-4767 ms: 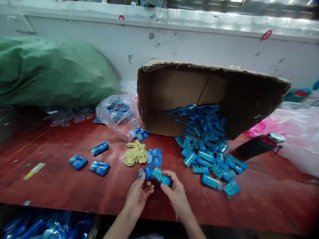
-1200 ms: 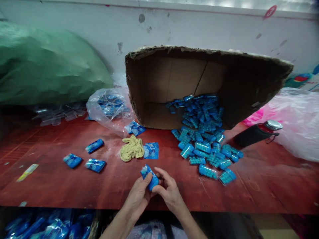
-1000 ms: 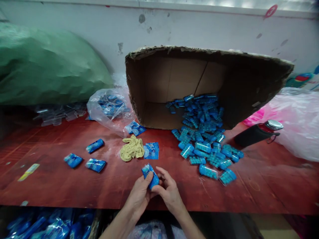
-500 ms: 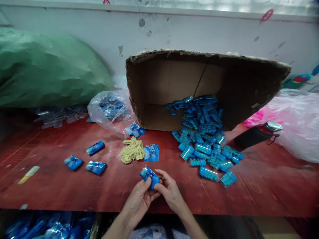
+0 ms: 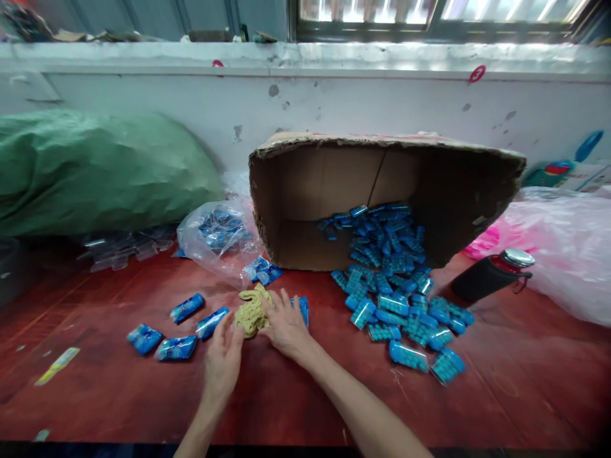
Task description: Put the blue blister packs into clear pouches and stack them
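My left hand (image 5: 223, 357) is open just right of a blue wrapped packet (image 5: 211, 322), fingers pointing forward; whether it touches the packet I cannot tell. With fingers spread, my right hand (image 5: 289, 327) reaches over the right side of a crumpled yellow cloth (image 5: 252, 312). Its fingertips are at the cloth, and it partly covers a flat blue printed sleeve (image 5: 302, 310). Other similar packets (image 5: 176, 348) lie to the left on the red table. Behind the cloth is another blue printed piece (image 5: 263, 271).
A cardboard box (image 5: 305, 251) on its side spills blue-capped clear bottles of small balls (image 5: 391, 304) onto the table (image 5: 305, 407). A black flask (image 5: 477, 278) stands tilted at right. A clear bag (image 5: 191, 232), a green sack (image 5: 105, 172) and a yellow-handled cutter-like item (image 5: 57, 366) are at left.
The blue packet that both hands held now lies beside the other packets at left. The hands have parted and moved forward, the right one to the cloth. The view has tilted up.
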`<state>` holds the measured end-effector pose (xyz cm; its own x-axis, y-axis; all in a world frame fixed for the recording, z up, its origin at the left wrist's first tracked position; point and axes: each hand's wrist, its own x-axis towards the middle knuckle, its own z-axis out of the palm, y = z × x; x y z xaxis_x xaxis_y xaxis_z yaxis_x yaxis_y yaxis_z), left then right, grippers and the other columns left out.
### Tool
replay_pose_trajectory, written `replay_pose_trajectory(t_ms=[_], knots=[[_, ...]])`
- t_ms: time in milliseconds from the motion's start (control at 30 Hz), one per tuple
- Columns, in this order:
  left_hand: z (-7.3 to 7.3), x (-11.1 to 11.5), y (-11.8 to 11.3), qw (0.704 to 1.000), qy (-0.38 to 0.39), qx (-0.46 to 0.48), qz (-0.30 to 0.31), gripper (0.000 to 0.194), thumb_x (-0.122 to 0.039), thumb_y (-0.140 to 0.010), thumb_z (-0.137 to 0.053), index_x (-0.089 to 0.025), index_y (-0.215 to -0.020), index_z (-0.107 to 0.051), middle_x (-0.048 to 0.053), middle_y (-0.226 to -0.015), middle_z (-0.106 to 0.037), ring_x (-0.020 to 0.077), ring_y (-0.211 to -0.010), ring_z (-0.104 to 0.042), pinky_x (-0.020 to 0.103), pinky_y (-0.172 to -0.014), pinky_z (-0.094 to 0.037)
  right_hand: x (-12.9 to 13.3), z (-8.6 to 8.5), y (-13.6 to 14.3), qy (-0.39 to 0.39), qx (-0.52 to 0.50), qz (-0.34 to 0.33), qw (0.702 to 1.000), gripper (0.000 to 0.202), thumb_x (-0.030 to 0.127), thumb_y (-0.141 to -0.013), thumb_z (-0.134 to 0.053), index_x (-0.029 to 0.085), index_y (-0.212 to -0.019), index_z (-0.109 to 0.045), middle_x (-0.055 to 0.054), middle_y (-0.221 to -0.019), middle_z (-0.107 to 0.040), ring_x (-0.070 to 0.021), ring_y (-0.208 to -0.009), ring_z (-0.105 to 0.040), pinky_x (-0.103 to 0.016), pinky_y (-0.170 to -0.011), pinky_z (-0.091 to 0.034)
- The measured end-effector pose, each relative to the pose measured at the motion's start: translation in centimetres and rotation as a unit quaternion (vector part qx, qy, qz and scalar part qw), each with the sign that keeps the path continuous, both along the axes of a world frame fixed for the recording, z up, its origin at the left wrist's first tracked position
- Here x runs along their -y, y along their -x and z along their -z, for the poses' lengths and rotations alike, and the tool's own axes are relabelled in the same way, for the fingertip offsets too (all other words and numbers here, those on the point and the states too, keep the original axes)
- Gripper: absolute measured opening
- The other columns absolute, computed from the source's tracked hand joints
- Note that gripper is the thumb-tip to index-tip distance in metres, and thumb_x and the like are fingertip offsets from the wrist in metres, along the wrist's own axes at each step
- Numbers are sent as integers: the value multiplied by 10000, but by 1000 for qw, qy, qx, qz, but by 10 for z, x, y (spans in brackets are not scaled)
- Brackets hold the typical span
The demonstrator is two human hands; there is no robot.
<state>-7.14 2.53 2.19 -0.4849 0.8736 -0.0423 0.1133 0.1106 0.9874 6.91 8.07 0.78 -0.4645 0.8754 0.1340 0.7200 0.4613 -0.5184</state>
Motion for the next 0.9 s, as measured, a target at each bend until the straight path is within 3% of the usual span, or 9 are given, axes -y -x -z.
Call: replay_pose_trajectory(t_ms=[67, 133, 267, 367, 433, 533, 700, 800, 900], knots=[[16, -17, -2, 981, -28, -188, 33, 440, -317, -738, -510, -190, -1158, -477, 96, -1264, -483, 248, -1215, -360, 436, -1011, -248, -13, 5, 20, 2, 36, -30, 999, 575, 357, -789, -503, 175, -1303, -321, -151, -1393, -274, -350, -1266, -186, -590, -962, -139], [33, -33, -1, 951, -17, -296, 81, 463, -347, -774, -436, -157, -1196, -443, 139, -1303, -432, 268, -1243, -311, 491, -1008, -220, -23, 7, 31, -2, 45, -46, 998, 530, 303, -802, -472, 153, -1292, -336, -152, -1397, -267, -324, -1262, -213, -552, -969, -173], [60, -45, 4, 898, 28, -422, 123, 500, -400, -820, -320, -126, -1227, -418, 189, -1348, -354, 316, -1268, -244, 556, -961, -241, -30, -1, 20, -16, 54, -68, 996, 449, 243, -818, -444, 226, -1262, -377, -71, -1359, -362, -229, -1237, -282, -423, -962, -253], [68, -44, 5, 872, -7, -474, 121, 496, -404, -796, -380, -106, -1185, -457, 208, -1324, -370, 334, -1260, -248, 540, -954, -263, -24, -10, -9, -34, 64, -59, 996, 393, 320, -836, -451, 312, -1226, -404, -1, -1316, -418, -206, -1210, -305, -387, -934, -275], [69, -46, 5, 869, -47, -479, 117, 418, -365, -776, -429, -113, -1098, -517, 197, -1268, -428, 326, -1231, -300, 502, -954, -292, -16, -11, -30, -51, 75, -23, 996, 339, 329, -832, -478, 281, -1168, -474, -32, -1262, -462, -226, -1168, -336, -382, -910, -279], [69, -57, 3, 888, -88, -443, 84, 273, -289, -775, -428, -132, -952, -564, 172, -1144, -509, 300, -1155, -393, 460, -941, -329, -1, -1, -51, -66, 96, 36, 993, 208, 276, -807, -534, 225, -1001, -591, -88, -1093, -559, -251, -1012, -436, -372, -812, -321], [64, -70, 1, 907, -95, -407, 48, 228, -255, -796, -384, -157, -924, -544, 138, -1061, -542, 267, -1087, -452, 443, -917, -356, 16, 23, -54, -92, 104, 87, 986, 124, 216, -829, -511, 219, -813, -634, -58, -880, -610, -212, -864, -472, -329, -740, -315], [51, -53, -9, 920, -102, -378, 23, 291, -293, -785, -415, -149, -1021, -508, 146, -1118, -522, 274, -1126, -418, 453, -935, -327, 20, 20, -53, -107, 98, 106, 984, 136, 207, -836, -502, 226, -823, -637, -52, -864, -610, -204, -854, -468, -328, -737, -301], [37, -22, -31, 975, -56, -213, 5, 444, -377, -711, -537, -163, -1094, -472, 141, -1130, -534, 277, -1084, -463, 437, -895, -357, 29, 8, -54, -139, 72, 128, 979, 149, 197, -838, -497, 240, -881, -633, -52, -897, -608, -204, -862, -463, -334, -743, -294]])
